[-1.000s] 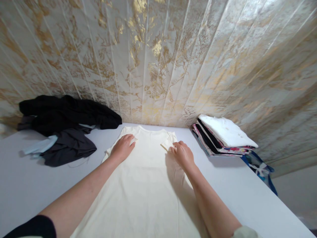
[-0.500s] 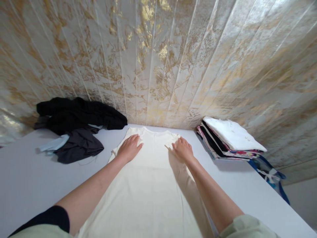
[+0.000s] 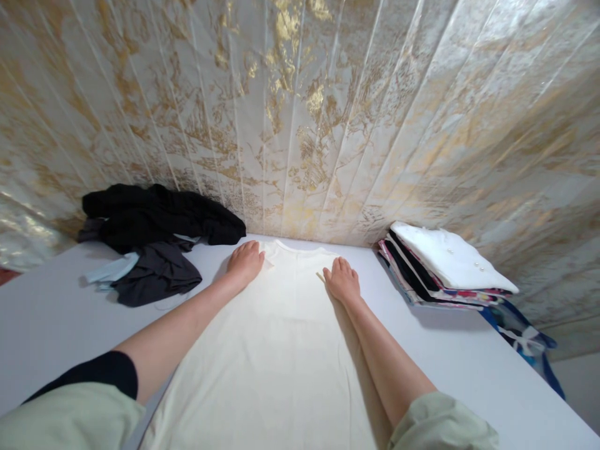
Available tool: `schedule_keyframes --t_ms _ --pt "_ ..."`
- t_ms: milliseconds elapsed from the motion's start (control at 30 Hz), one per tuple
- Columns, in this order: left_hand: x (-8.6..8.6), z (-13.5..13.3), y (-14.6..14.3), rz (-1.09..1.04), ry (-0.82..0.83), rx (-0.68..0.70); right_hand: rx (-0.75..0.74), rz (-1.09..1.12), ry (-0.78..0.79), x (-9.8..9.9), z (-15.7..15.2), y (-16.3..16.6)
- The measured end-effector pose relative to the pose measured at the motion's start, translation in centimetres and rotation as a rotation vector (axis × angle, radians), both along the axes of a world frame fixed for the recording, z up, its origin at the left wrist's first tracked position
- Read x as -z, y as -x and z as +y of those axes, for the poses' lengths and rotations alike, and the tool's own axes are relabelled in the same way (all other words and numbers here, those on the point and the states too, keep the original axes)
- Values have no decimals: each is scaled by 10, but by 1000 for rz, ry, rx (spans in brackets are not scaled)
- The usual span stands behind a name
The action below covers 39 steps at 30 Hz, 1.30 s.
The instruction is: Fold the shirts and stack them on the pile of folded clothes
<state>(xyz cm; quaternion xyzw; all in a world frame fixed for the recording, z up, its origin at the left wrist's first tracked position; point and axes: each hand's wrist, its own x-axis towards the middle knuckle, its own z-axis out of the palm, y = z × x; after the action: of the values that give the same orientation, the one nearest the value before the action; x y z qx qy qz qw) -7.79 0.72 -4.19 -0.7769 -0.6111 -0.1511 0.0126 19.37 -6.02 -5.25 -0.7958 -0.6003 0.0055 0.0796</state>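
Note:
A cream-white T-shirt (image 3: 281, 337) lies spread flat on the white table (image 3: 56, 325), its neckline toward the wall. My left hand (image 3: 245, 262) rests palm down on the shirt's left shoulder, fingers stretched out flat. On the right shoulder, my right hand (image 3: 342, 280) lies flat as well, fingers extended toward the collar. Neither hand grips the cloth. Both forearms reach along the shirt's sides.
A heap of black, dark grey and pale blue clothes (image 3: 150, 244) lies at the back left. A stack of folded garments (image 3: 445, 265) topped by a white one sits at the back right, over a blue bag (image 3: 525, 331). A gold-marbled panelled wall (image 3: 304, 112) stands directly behind.
Both hands have slid farther up the shirt toward the collar and now lie flat on the shoulders. The folded-in sleeve edges seen earlier are pressed down under the hands.

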Motion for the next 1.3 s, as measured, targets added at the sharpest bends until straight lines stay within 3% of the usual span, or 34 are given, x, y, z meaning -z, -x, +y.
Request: schedule_keyframes --t_ms 233,633,1000,1167,1300 --pt "8 8 6 109 144 -26 3 2 7 4 7 -10" --pt "2 8 3 116 155 -48 -30 -27 21 -4 5 -14" --pt "9 15 5 59 143 -22 -19 -26 18 6 0 -14" --pt "-3 18 10 63 250 -26 -21 -2 26 -7 -2 -13" --pt "-12 -8 15 78 101 65 -99 -43 -3 -20 -23 -15"
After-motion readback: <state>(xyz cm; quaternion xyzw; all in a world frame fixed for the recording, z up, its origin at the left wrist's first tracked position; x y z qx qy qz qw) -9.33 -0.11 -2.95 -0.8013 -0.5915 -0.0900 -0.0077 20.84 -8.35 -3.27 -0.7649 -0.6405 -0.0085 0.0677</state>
